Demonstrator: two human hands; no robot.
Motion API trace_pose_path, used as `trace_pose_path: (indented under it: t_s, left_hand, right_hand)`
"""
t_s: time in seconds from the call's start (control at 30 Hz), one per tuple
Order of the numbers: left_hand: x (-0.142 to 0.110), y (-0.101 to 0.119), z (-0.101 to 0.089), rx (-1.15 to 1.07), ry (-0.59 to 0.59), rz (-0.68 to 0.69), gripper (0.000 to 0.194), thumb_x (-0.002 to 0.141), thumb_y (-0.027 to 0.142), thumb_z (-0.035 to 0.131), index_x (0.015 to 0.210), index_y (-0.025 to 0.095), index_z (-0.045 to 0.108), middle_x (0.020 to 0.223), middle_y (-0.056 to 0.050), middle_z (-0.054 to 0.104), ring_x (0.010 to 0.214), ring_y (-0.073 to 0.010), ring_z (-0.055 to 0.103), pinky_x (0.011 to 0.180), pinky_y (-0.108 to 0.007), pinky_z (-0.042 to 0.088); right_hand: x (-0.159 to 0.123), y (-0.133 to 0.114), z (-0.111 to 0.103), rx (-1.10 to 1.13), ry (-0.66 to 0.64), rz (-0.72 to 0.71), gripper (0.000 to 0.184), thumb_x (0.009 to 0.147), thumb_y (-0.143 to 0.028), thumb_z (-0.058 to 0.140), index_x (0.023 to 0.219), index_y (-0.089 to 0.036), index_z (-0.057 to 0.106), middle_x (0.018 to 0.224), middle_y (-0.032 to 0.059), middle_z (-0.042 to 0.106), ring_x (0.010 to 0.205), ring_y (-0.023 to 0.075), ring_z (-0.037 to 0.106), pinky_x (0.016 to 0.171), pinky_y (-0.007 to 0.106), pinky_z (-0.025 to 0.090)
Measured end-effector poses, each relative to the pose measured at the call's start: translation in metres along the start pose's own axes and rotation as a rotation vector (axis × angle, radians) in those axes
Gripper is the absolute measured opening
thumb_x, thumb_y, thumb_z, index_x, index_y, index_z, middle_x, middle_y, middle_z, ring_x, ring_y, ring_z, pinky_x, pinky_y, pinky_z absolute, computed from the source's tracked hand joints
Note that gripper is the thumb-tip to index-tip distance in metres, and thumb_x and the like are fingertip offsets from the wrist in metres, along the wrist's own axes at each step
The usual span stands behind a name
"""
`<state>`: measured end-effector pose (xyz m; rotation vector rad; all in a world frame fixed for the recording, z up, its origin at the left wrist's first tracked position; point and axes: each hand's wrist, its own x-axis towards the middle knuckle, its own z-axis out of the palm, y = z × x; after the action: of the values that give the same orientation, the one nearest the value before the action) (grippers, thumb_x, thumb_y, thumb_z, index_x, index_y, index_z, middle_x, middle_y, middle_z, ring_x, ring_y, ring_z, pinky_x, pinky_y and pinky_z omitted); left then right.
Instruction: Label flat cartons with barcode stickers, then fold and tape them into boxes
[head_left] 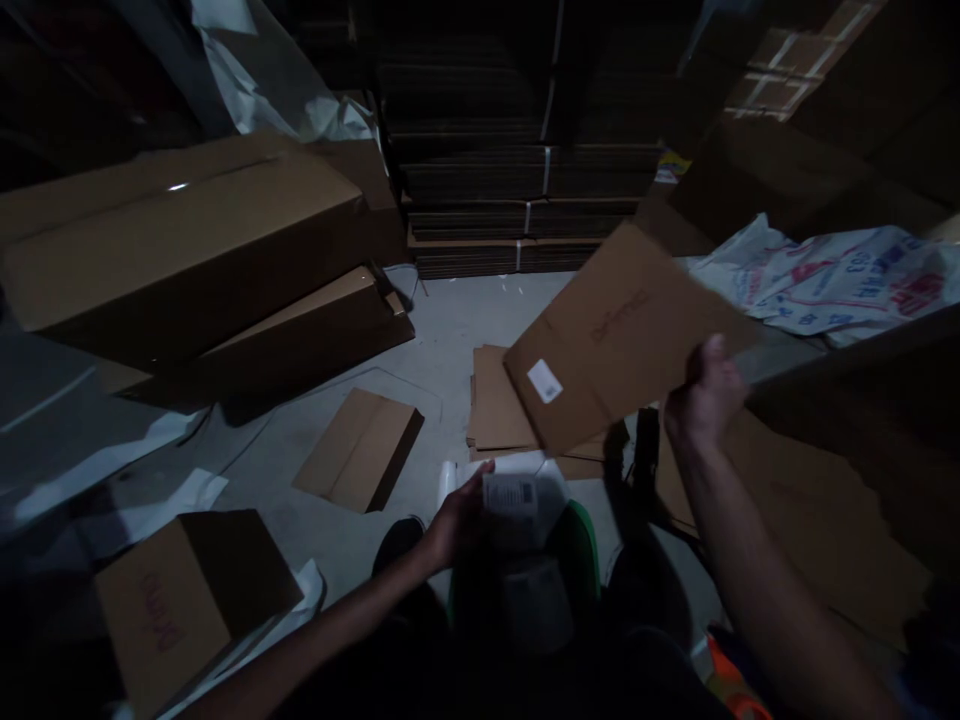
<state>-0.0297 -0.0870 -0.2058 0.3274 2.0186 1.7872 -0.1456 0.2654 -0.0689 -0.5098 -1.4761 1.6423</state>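
My right hand (705,395) grips the right edge of a flat cardboard box (600,330), holding it tilted above the floor. Red handwriting and a small white label (544,381) show on its face. Closer to my body, my left hand (461,520) pinches the left edge of a strip of white printed labels (514,505) that hangs down towards my lap. Part of the strip is lost in shadow. Beneath the raised box lies a stack of flat cardboard pieces (499,400). A green curved edge (585,540) shows beside the labels.
At left stand a long carton (187,240), a small closed box (360,445) and a box with red writing (165,610). Bundled flat cardboard (480,220) is piled behind. A printed plastic sack (840,275) and a large cardboard sheet (810,520) lie at right.
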Motion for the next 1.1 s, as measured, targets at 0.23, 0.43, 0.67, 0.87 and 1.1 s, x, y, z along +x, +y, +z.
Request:
trace_pose_path:
  t_s: [0.23, 0.43, 0.67, 0.87, 1.1]
  left_hand:
    - [-0.014, 0.086, -0.018, 0.134, -0.107, 0.241, 0.026, 0.094, 0.035, 0.070, 0.108, 0.015, 0.077, 0.110, -0.014, 0.075, 0.096, -0.0249, 0.070, 0.085, -0.033, 0.057]
    - [-0.003, 0.085, -0.021, 0.213, 0.008, 0.165, 0.034, 0.095, 0.041, 0.067, 0.078, 0.012, 0.072, 0.073, -0.003, 0.068, 0.067, -0.0155, 0.060, 0.063, -0.025, 0.048]
    - [0.013, 0.059, -0.014, 0.259, 0.013, -0.030, 0.018, 0.091, 0.030, 0.067, 0.093, 0.014, 0.075, 0.080, -0.002, 0.071, 0.073, -0.0166, 0.062, 0.065, -0.024, 0.047]
    - [0.030, 0.068, -0.006, -0.166, 0.220, -0.027, 0.084, 0.066, 0.028, 0.093, 0.140, 0.021, 0.054, 0.125, -0.013, 0.071, 0.099, -0.0221, 0.072, 0.082, -0.029, 0.057]
    - [0.035, 0.069, -0.005, -0.083, 0.234, 0.024, 0.024, 0.080, 0.037, 0.082, 0.082, 0.014, 0.075, 0.074, -0.002, 0.071, 0.067, -0.0137, 0.062, 0.061, -0.021, 0.046]
  right_hand:
    - [-0.100, -0.028, 0.023, -0.495, -0.997, -0.376, 0.038, 0.085, -0.027, 0.067, 0.122, -0.024, 0.075, 0.125, 0.0086, 0.072, 0.124, 0.0269, 0.062, 0.110, 0.047, 0.048]
    - [-0.125, 0.029, 0.013, -0.345, -1.445, 0.453, 0.046, 0.089, -0.047, 0.065, 0.125, -0.019, 0.074, 0.122, 0.0131, 0.075, 0.112, 0.0265, 0.070, 0.098, 0.044, 0.056]
    - [-0.127, 0.019, 0.015, -0.327, -1.318, 0.570, 0.055, 0.063, -0.034, 0.088, 0.115, -0.018, 0.076, 0.104, 0.0067, 0.077, 0.082, 0.0168, 0.067, 0.073, 0.027, 0.052]
    - [-0.145, 0.028, 0.019, -0.361, -1.306, 0.417, 0.028, 0.075, -0.026, 0.076, 0.103, -0.018, 0.078, 0.085, 0.0017, 0.074, 0.073, 0.0155, 0.064, 0.066, 0.024, 0.047]
    - [-0.145, 0.011, 0.016, -0.537, -1.367, -0.304, 0.011, 0.094, -0.024, 0.067, 0.099, -0.024, 0.077, 0.094, 0.0054, 0.070, 0.088, 0.0179, 0.064, 0.077, 0.027, 0.046]
